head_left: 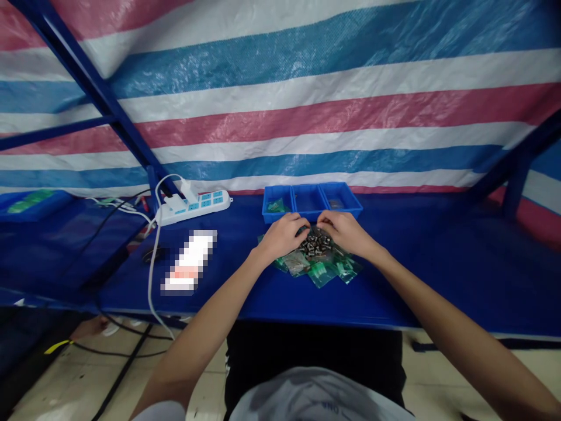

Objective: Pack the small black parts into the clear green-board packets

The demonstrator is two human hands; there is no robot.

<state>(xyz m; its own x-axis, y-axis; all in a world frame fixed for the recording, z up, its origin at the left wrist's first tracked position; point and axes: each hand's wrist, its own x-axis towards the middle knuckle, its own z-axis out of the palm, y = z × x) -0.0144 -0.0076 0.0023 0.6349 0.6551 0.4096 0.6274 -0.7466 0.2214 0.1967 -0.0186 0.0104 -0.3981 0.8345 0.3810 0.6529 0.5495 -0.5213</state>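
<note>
A heap of small metal screws (316, 245) lies on the blue table in front of me, with small clear-and-green plastic bags (322, 272) around and under it. My left hand (286, 235) is at the heap's left side, fingers bent and closed together; what they pinch, if anything, is too small to name. At the far right of the heap, my right hand (346, 231) has its fingers curled in and closed, their tips partly hidden. Just behind both hands stands a blue three-compartment tray (309, 213), with green bags (277, 206) in its left compartment and something small in the right one.
A white power strip (195, 207) with plugs stands at the back left, its cable (152, 275) hanging over the front edge. A blurred-out bright rectangle (189, 262) lies nearer. Blue frame posts (94, 88) rise at the left, before a striped tarp (307, 117). Another blue tray (37, 213) is far left.
</note>
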